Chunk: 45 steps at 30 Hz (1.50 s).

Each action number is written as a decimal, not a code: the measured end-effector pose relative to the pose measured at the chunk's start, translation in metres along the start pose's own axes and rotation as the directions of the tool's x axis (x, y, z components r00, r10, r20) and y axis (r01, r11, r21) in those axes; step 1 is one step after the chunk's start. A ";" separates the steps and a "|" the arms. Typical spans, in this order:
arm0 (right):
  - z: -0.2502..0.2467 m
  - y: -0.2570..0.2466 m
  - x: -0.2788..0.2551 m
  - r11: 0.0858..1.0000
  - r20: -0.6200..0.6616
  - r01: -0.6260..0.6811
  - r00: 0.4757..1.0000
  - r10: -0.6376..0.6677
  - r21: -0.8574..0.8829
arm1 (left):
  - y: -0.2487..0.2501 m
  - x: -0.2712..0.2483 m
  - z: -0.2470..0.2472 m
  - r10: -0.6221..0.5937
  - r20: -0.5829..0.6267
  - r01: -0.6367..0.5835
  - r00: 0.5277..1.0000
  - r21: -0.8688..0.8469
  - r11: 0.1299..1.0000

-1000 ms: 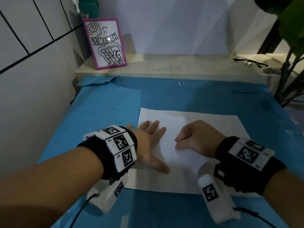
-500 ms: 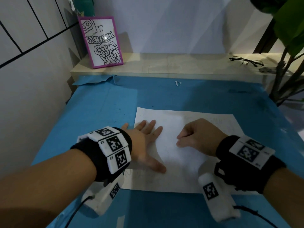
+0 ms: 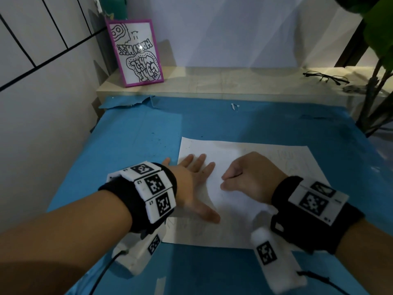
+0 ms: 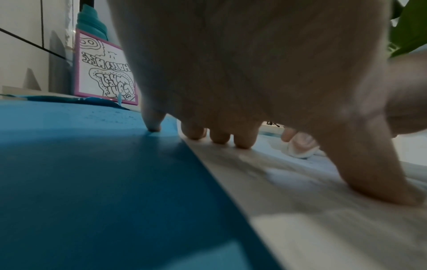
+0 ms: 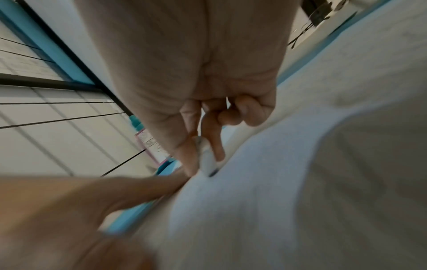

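A white sheet of paper (image 3: 244, 158) with faint pencil marks lies on the blue table mat (image 3: 138, 145). My left hand (image 3: 195, 177) lies flat on the sheet's left part, fingers spread; its little finger touches the mat beside the paper's edge (image 4: 151, 126). My right hand (image 3: 246, 177) is curled over the middle of the sheet. Its thumb and fingers pinch a small white eraser (image 5: 206, 160) with a dark tip, and that tip touches the paper. The eraser (image 4: 299, 148) also shows past my left fingers. From the head view the eraser is hidden under the hand.
A purple-framed drawing (image 3: 136, 52) leans on the pale ledge (image 3: 234, 81) behind the mat. Black glasses (image 3: 325, 76) lie on the ledge at the right, beside a green plant (image 3: 380, 50). A white wall runs close on the left. A torn mat corner (image 3: 129, 101) curls up.
My right hand has shifted slightly sideways over the sheet, first right and then left, still pinching the eraser. The left hand stays flat in the same place.
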State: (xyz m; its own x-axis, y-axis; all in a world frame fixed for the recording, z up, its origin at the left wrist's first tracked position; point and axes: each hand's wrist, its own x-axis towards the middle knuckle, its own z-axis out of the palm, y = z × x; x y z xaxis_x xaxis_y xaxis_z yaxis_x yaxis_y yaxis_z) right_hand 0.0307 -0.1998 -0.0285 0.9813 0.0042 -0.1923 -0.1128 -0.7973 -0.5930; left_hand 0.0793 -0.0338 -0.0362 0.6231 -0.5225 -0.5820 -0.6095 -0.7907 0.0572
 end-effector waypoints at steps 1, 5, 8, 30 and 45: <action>0.004 -0.003 0.000 0.998 0.020 0.041 0.999 -0.040 -0.043 | 0.000 0.000 0.001 0.001 -0.003 -0.001 1.000 0.000 1.000; -0.003 -0.003 0.006 0.999 -0.038 -0.009 0.999 0.008 -0.031 | 0.000 -0.001 0.002 -0.002 -0.019 0.002 1.000 -0.016 1.000; 0.002 -0.007 0.005 0.995 0.006 0.049 0.999 -0.049 -0.089 | 0.001 -0.002 0.000 0.003 -0.017 -0.004 1.000 -0.015 1.000; 0.003 0.046 0.006 0.389 -0.078 -0.081 0.924 0.375 0.918 | 0.037 -0.001 0.001 0.099 -0.066 -0.090 0.993 0.130 0.987; 0.004 0.046 0.006 0.468 -0.122 -0.063 0.926 0.356 0.881 | -0.006 -0.004 -0.023 -0.272 -0.085 0.283 0.959 0.170 0.944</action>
State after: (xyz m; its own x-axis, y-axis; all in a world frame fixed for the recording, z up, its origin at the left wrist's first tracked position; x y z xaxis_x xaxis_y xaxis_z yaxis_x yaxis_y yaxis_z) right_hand 0.0304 -0.2337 -0.0603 0.8881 -0.3537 -0.2935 -0.2523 0.1585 -0.9546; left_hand 0.0920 -0.0340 -0.0158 0.8047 -0.3130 -0.5045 -0.4825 -0.8399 -0.2485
